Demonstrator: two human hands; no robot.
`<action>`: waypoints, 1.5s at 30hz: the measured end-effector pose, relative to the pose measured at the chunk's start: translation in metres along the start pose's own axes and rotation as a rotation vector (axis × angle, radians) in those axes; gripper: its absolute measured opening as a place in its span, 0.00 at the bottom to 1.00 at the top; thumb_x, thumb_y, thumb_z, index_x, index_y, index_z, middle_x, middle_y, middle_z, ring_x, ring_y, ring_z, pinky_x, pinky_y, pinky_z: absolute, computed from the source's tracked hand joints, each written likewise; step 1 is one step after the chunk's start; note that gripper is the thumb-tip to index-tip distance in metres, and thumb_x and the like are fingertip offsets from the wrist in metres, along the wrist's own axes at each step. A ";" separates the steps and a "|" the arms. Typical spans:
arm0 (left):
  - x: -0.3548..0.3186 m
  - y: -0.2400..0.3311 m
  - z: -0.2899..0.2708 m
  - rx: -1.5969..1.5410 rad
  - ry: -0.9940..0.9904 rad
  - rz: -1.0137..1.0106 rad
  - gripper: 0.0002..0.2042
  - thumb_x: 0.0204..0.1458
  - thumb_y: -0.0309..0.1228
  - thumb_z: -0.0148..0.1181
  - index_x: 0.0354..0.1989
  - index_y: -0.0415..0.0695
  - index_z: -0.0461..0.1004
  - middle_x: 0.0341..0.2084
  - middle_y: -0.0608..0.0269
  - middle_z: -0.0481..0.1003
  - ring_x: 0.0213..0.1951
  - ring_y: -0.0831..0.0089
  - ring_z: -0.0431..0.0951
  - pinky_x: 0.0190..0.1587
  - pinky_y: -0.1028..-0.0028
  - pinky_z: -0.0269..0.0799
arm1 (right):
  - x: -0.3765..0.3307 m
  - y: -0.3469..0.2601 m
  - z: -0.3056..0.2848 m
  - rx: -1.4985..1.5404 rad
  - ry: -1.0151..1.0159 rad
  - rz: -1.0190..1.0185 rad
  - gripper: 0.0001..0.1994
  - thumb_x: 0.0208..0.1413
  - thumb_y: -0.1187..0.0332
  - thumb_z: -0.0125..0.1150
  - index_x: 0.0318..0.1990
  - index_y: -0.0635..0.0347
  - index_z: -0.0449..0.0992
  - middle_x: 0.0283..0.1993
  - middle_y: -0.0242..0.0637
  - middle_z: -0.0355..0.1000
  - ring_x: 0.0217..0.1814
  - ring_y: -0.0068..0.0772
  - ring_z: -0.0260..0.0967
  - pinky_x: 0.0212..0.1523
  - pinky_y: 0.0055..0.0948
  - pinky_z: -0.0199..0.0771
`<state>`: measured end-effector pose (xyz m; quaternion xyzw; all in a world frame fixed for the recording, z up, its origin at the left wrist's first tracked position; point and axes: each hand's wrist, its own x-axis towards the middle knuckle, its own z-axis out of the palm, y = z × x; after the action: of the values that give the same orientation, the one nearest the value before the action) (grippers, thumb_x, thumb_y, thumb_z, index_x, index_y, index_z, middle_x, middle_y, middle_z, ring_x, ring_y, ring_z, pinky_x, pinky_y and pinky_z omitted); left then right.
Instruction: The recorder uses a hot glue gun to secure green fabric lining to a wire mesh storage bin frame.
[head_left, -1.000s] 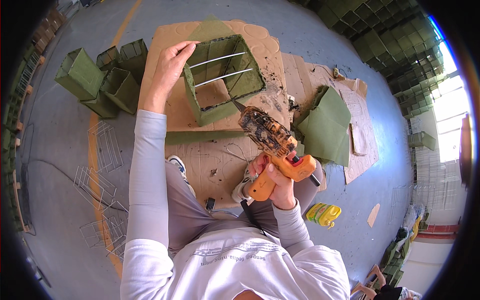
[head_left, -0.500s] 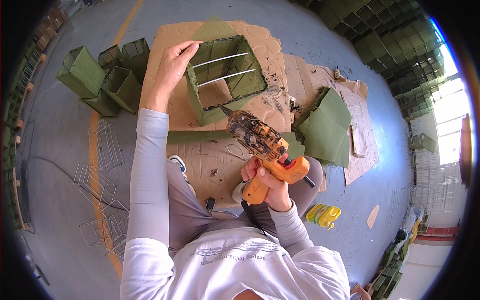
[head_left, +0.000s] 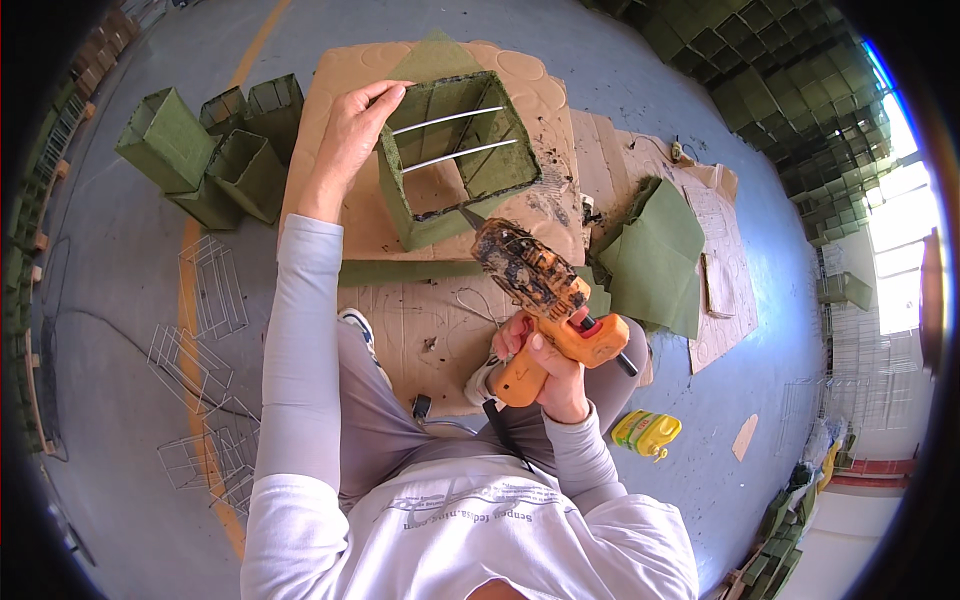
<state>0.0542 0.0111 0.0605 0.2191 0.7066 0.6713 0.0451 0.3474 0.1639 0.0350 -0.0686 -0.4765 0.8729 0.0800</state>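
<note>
On a cardboard-topped work surface (head_left: 335, 75) stands a green fabric box (head_left: 440, 230), its open mouth upward and two white rods (head_left: 460, 155) across it. My left hand (head_left: 362, 115) pinches the box's rim at the far left corner, fingers closed. An orange hot glue gun (head_left: 535, 285), its front caked with dark residue, is gripped in my right hand (head_left: 560, 380). Its nozzle is at the near rim of the box; whether it touches cannot be told. A black glue stick (head_left: 627, 364) pokes out of the gun's back end.
Several finished-looking green boxes (head_left: 165, 140) stand at the left, with wire frames (head_left: 212, 285) on the floor nearer me. Green fabric sheets (head_left: 655, 255) lie on cardboard to the right. A yellow bottle (head_left: 647, 432) lies by my knee. Stacked green boxes (head_left: 760, 80) fill the far right.
The glue gun has shifted slightly to the right and its nozzle along the near rim. My left hand keeps its hold on the box.
</note>
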 end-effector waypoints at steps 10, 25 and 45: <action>0.003 -0.004 0.004 -0.032 0.060 0.092 0.16 0.58 0.39 0.54 0.42 0.38 0.78 0.23 0.76 0.69 0.27 0.86 0.62 0.30 0.82 0.59 | -0.001 0.003 0.013 -0.008 -0.078 0.101 0.17 0.52 0.61 0.61 0.41 0.62 0.65 0.30 0.35 0.60 0.34 0.30 0.57 0.37 0.32 0.61; 0.003 -0.004 0.004 -0.016 0.046 0.125 0.17 0.58 0.40 0.53 0.43 0.37 0.77 0.25 0.74 0.71 0.30 0.86 0.66 0.34 0.82 0.62 | 0.001 0.007 0.023 0.014 -0.102 0.110 0.15 0.53 0.64 0.59 0.44 0.61 0.65 0.31 0.34 0.61 0.35 0.29 0.58 0.39 0.33 0.63; -0.003 0.006 0.001 -0.008 0.018 -0.009 0.17 0.59 0.38 0.52 0.47 0.36 0.75 0.41 0.65 0.77 0.45 0.80 0.72 0.52 0.79 0.63 | 0.006 -0.022 -0.024 0.135 0.150 -0.211 0.10 0.53 0.68 0.57 0.39 0.62 0.65 0.33 0.36 0.60 0.34 0.31 0.58 0.37 0.35 0.62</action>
<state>0.0585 0.0115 0.0656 0.2098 0.7052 0.6759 0.0428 0.3478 0.1964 0.0411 -0.0776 -0.4141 0.8821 0.2108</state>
